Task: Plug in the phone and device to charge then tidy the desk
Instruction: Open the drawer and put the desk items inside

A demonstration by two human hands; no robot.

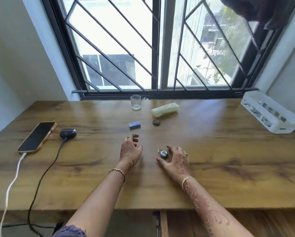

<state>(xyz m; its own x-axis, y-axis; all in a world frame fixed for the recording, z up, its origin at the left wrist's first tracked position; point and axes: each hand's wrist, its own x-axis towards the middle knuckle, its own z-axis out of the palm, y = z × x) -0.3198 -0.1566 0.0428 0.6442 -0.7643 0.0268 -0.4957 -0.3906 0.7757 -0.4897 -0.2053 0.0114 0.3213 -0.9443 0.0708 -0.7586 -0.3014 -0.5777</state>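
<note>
1. desk (229, 151): wood-grain top, set against a barred window (157, 48).
2. phone (37, 137): lies flat at the far left of the desk, dark screen up. a white cable (11, 183) is plugged into its near end and runs off the front edge.
3. device (68, 133): small, dark and rounded, just right of the phone. a black cable (45, 173) is joined to its near side and drops over the front edge of the desk.
4. left hand (130, 149): raised over the middle of the desk, fingers loosely curled and apart, holding nothing. a ring shows on one finger and a bangle on the wrist.
5. right hand (176, 159): low over the desk, fingers spread. thumb and forefinger stand either side of a small padlock (163, 153) and are not closed on it; i cannot tell if a fingertip touches it.
6. padlock: lies on the desk between the two hands, closest to the right one.
7. blue box (134, 125): small, beyond the left hand.
8. dark lump (156, 122): just right of the blue box; too small to identify.
9. glass (135, 102): upright near the window sill.
10. yellow case (165, 109): long, lying right of the glass.
11. white basket (270, 115): slotted sides, at the far right corner, with small items inside.
</note>
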